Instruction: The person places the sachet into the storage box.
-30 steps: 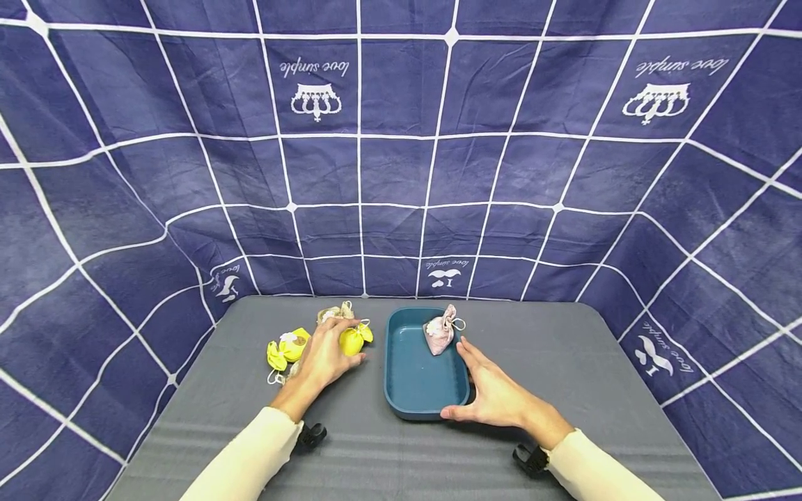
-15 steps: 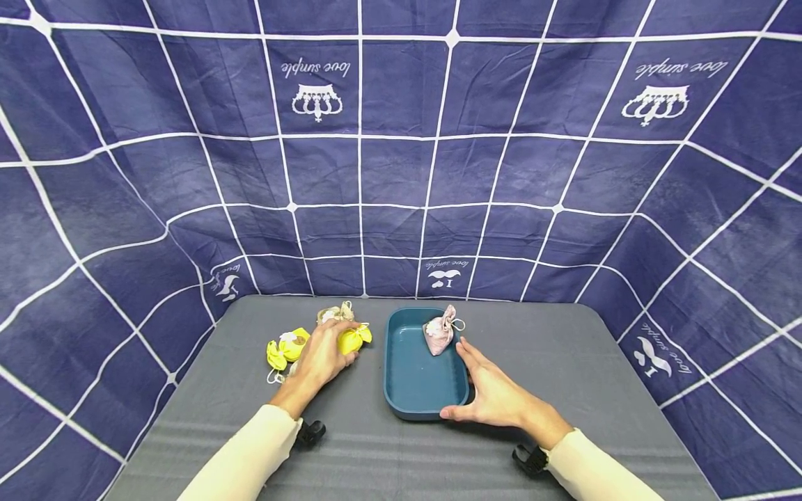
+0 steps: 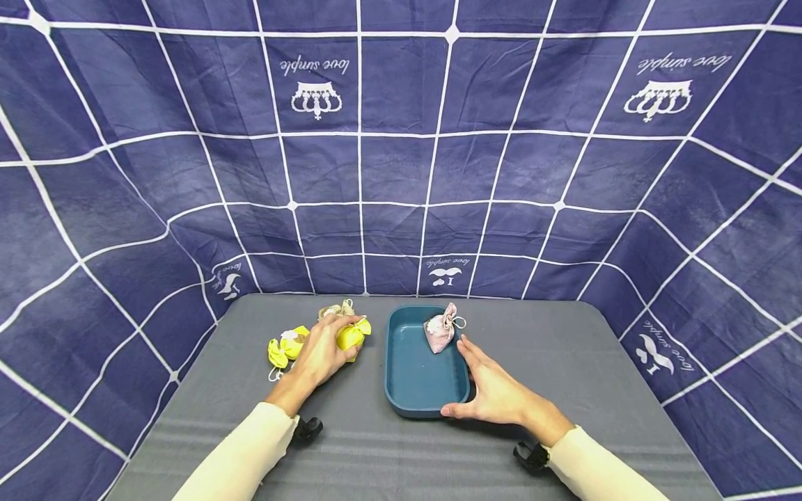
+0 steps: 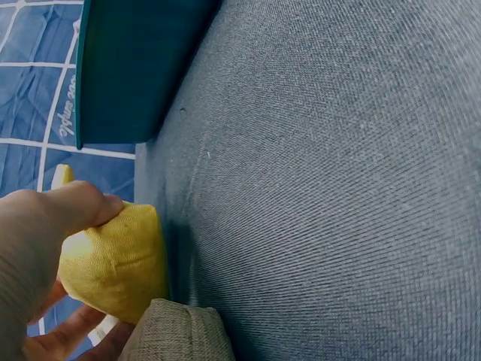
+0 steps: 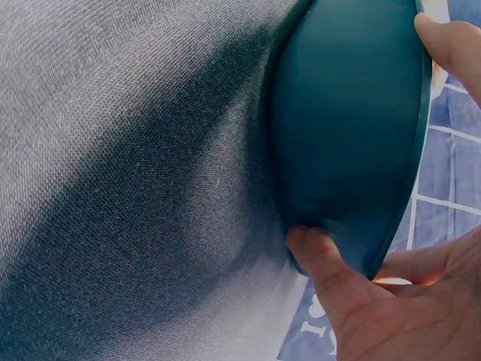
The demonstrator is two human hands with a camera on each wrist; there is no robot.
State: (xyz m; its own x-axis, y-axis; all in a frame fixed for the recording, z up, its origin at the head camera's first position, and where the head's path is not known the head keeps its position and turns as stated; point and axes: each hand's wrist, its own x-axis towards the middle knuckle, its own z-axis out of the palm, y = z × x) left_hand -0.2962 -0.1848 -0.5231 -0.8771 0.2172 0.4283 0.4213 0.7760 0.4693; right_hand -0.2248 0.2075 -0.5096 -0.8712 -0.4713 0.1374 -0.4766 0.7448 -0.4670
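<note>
In the head view, my left hand (image 3: 321,353) is at a small yellow drawstring pouch (image 3: 349,337), left of a deep blue tray (image 3: 422,381). The left wrist view shows the thumb pressed on top of the yellow pouch (image 4: 116,259) and fingers beneath it. A coarse beige pouch (image 4: 179,335) is right below. My right hand (image 3: 498,395) holds the tray's near right corner, thumb at the near end and fingers along the right side. In the right wrist view, thumb and fingers bracket the tray wall (image 5: 349,128). A pink pouch (image 3: 441,331) leans in the tray's far right corner.
Another yellow pouch (image 3: 292,344) lies left of my left hand, partly hidden by it. A beige pouch (image 3: 336,309) is just behind that hand. Grey cloth (image 3: 539,341) covers the table, and a blue checked curtain (image 3: 401,167) rises along its back and sides.
My left thumb has drawn in toward the fingers around the yellow pouch, and the hand has shifted slightly left. The right hand, tray and pink pouch stay where they were.
</note>
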